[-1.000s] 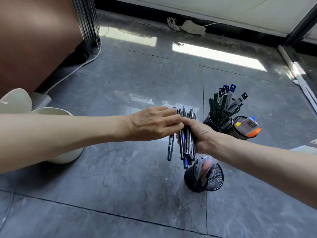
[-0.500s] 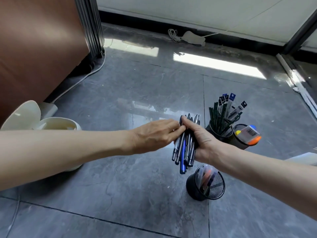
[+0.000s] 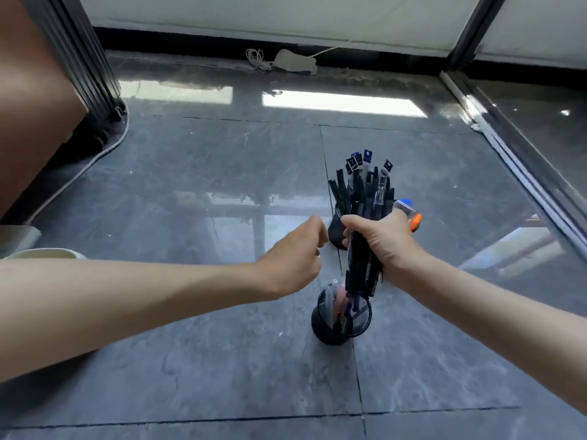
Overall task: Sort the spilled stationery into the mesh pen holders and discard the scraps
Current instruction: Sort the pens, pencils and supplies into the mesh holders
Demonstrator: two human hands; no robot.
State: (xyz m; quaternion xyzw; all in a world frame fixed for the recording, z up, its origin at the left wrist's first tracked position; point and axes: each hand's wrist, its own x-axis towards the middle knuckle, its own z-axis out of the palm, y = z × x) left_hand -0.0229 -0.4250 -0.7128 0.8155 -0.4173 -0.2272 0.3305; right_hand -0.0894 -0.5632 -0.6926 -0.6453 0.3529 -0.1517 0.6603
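Note:
My right hand [image 3: 382, 241] grips a bundle of dark pens [image 3: 362, 268] upright, their lower tips just above the near mesh pen holder [image 3: 320, 325], which holds a few coloured items. My left hand [image 3: 293, 260] hovers just left of the bundle with fingers loosely curled and nothing in it. Behind the bundle stands a second mesh holder [image 3: 335, 230] full of dark pens with tagged refills [image 3: 365, 163]. A third holder is mostly hidden by my right hand; only a blue-and-orange item [image 3: 411, 214] in it shows.
Grey glossy floor tiles lie all around. A white bin rim [image 3: 44, 253] sits at the far left under my left forearm. A brown cabinet [image 3: 28, 100] and a white cable [image 3: 95, 157] are at the back left. A window track [image 3: 524, 173] runs along the right.
My left hand has let go of the pen bundle and drawn back to the left. My right hand turned the bundle upright and lowered it over the near holder.

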